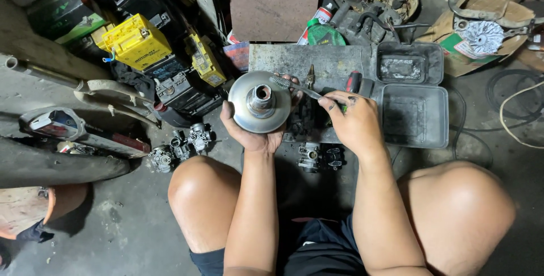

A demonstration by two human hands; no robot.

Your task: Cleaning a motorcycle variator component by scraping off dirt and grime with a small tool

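The left hand (256, 134) cups a round metal pulley (259, 101) from beneath, thumb on its left rim, fingers wrapped round the right. The right hand (354, 120) is closed in a pinch on the handle of a small wire brush (294, 86), whose bristle head rests at the pulley's upper right rim, beside the central hub.

The likeliest slip, as I judge it: the smooth, sloped pulley face gives the brush little to bite on, so a hard stroke could skid off onto the left fingers, or tip the pulley out of the open palm onto the floor. It would fall among the carburetors (180, 144) and could dent its rim.

The pulley is held above the floor, at the left edge of the open grey toolbox (416, 117), just ahead of the knees.
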